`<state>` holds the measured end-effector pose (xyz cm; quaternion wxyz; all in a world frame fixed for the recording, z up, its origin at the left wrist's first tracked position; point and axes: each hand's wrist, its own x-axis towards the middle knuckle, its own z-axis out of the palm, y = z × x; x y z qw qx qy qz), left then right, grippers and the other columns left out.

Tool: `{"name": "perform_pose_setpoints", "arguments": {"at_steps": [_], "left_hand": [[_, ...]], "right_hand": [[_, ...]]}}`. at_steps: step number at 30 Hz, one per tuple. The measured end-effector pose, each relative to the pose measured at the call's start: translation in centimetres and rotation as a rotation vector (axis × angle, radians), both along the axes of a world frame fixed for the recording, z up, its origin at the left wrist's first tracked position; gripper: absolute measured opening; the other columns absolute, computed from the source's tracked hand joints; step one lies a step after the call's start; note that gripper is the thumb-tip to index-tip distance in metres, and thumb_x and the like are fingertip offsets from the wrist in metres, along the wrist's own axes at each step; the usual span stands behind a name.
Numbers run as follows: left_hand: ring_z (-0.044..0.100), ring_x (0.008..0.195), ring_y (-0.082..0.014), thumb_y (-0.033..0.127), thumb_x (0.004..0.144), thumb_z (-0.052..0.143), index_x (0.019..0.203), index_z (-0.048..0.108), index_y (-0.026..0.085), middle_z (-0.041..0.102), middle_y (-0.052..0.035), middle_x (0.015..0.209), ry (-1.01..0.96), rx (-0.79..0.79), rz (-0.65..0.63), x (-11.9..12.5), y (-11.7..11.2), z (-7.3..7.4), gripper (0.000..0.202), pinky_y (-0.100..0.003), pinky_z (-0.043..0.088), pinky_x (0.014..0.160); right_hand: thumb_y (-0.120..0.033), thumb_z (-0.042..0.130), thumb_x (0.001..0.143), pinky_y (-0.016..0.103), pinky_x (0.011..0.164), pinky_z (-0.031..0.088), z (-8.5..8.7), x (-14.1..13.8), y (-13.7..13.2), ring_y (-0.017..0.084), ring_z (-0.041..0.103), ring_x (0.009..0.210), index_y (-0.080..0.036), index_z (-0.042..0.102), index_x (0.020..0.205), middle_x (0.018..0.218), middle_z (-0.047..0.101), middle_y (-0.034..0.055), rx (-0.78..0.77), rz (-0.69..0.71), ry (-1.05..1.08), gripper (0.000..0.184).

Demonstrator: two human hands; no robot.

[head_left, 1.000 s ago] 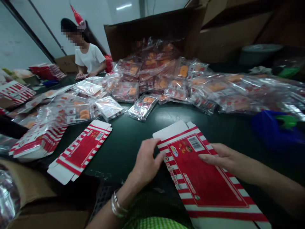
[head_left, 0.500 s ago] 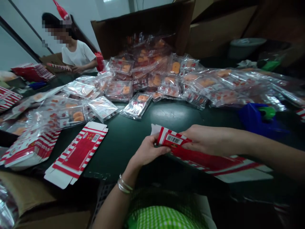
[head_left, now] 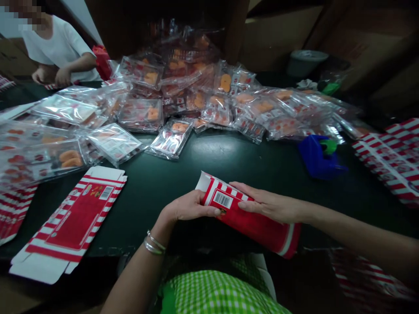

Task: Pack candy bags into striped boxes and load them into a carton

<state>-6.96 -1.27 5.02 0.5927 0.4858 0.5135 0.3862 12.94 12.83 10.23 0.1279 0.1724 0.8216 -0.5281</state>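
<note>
A red-and-white striped cardboard carton [head_left: 244,213] is folded into a flattened tube, with its barcode panel facing up and its open end pointing away from me. My left hand [head_left: 190,206] grips its near side, and a pair of thin bangles [head_left: 153,244] circles that wrist. My right hand [head_left: 270,203] lies across the far side, fingers together, pressing on the carton. The carton's lower end rests near the dark green table's [head_left: 225,163] edge. A flat unfolded carton blank [head_left: 73,220] lies to the left of my hands.
Heaps of orange-filled packs in transparent plastic [head_left: 183,100] cover the table's far side, spilling from a cardboard box [head_left: 163,26]. Striped flat cartons [head_left: 389,161] are stacked at right, beside a blue bag [head_left: 316,157]. A co-worker [head_left: 55,50] works at the far left.
The carton has gone from a flat sheet to a folded tube held between both hands. My view has swung left, bringing the striped stack at right into sight.
</note>
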Motion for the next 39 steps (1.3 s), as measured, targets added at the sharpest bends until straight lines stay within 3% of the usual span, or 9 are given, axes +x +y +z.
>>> {"name": "perform_pose_setpoints", "arguments": {"at_steps": [5,8,11,14,16,20,28,33,39], "left_hand": [[0.069,0.091,-0.0244,0.029,0.074,0.071,0.100,0.072,0.014,0.074,-0.0094,0.101,-0.013,0.013,0.388,0.5,0.0,-0.5,0.029,-0.039,0.053,0.087],[0.061,0.111,-0.0243,0.031,0.079,0.066,0.111,0.064,0.017,0.067,-0.0105,0.118,0.014,0.084,0.816,1.0,-1.6,-0.8,0.035,-0.040,0.044,0.102],[0.060,0.116,-0.0261,0.032,0.075,0.072,0.120,0.056,0.015,0.063,-0.0154,0.124,-0.292,0.010,1.095,2.9,-2.7,-1.3,0.051,-0.042,0.045,0.102],[0.061,0.116,-0.0294,0.029,0.068,0.080,0.126,0.052,0.014,0.062,-0.0182,0.128,-0.612,-0.033,0.855,6.1,-1.4,-1.4,0.067,-0.043,0.048,0.100],[0.064,0.111,-0.0304,0.028,0.064,0.083,0.121,0.054,0.014,0.065,-0.0162,0.123,-0.644,0.040,0.755,7.7,0.2,-1.1,0.065,-0.044,0.051,0.096],[0.070,0.092,-0.0272,0.027,0.062,0.082,0.104,0.058,0.014,0.073,-0.0100,0.104,-0.516,0.043,0.757,7.7,2.1,-0.1,0.050,-0.044,0.056,0.085],[0.072,0.088,-0.0275,0.028,0.068,0.080,0.107,0.054,0.015,0.073,-0.0117,0.105,-0.371,-0.038,0.614,6.0,-0.1,1.0,0.049,-0.044,0.058,0.079],[0.069,0.100,-0.0274,0.031,0.077,0.071,0.113,0.056,0.017,0.071,-0.0106,0.112,-0.124,-0.029,0.569,5.8,-1.4,0.0,0.041,-0.038,0.056,0.082],[0.064,0.111,-0.0254,0.023,0.085,0.060,0.142,0.037,0.019,0.065,-0.0123,0.127,0.211,-0.028,0.726,6.5,-1.7,-1.1,0.062,-0.038,0.049,0.095]], "right_hand": [[-0.052,0.060,0.085,0.045,0.109,0.039,-1.4,0.3,-0.5,0.030,0.052,0.125,-0.024,0.042,0.141,0.136,0.056,0.0087,-0.232,-0.265,-0.010,0.066],[-0.047,0.061,0.086,0.044,0.093,0.053,-1.2,1.3,-0.1,0.027,0.066,0.107,-0.027,0.040,0.141,0.126,0.064,0.0084,-0.571,-0.494,-0.046,0.061],[-0.043,0.063,0.086,0.038,0.078,0.060,-0.8,2.1,0.3,0.025,0.072,0.088,-0.026,0.047,0.133,0.111,0.072,0.0091,-0.745,-0.648,-0.024,0.053],[-0.044,0.064,0.086,0.036,0.074,0.062,-1.2,1.9,-0.3,0.025,0.073,0.088,-0.027,0.048,0.132,0.109,0.073,0.0078,-0.753,-0.685,0.046,0.052],[-0.044,0.063,0.086,0.038,0.076,0.062,-2.0,1.4,-1.1,0.026,0.072,0.090,-0.030,0.042,0.136,0.113,0.072,0.0059,-0.716,-0.701,0.106,0.056],[-0.046,0.060,0.088,0.043,0.080,0.060,-2.9,1.3,-1.6,0.026,0.072,0.091,-0.032,0.034,0.142,0.118,0.070,0.0056,-0.733,-0.746,0.154,0.061],[-0.025,0.074,0.078,0.039,0.087,0.055,-3.5,2.9,-0.7,0.025,0.068,0.102,-0.019,0.052,0.129,0.121,0.067,0.0118,-0.922,-0.612,0.338,0.055],[-0.023,0.072,0.076,0.044,0.088,0.054,-5.5,2.9,-3.3,0.026,0.071,0.094,-0.017,0.062,0.109,0.107,0.073,0.0105,-1.003,-0.768,0.396,0.035],[-0.030,0.069,0.077,0.049,0.083,0.056,-5.7,2.9,-5.3,0.030,0.071,0.092,-0.025,0.049,0.130,0.113,0.071,0.0095,-0.968,-1.000,0.314,0.056]]}}
